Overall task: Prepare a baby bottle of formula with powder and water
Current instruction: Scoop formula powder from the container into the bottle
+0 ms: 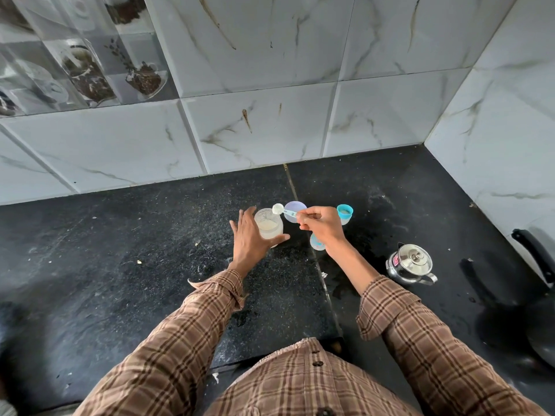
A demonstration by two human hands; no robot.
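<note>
a: from the head view, where's the powder?

b: in a clear jar standing open on the black counter. the left hand is spread wide beside it, fingers apart, thumb along the jar's front, not clamped on it.

a: and the other hand?

b: the right hand is pinched shut on the handle of a white scoop, whose heaped bowl sits just above the jar's rim.

a: the bottle?

b: mostly hidden under the right wrist; a pale blue bit shows, i can't tell more. a lilac lid lies behind the scoop, a teal cap to its right.

a: any writing?

b: the steel kettle has a red sticker, too small to read. a dark pan sits at the right edge.
</note>
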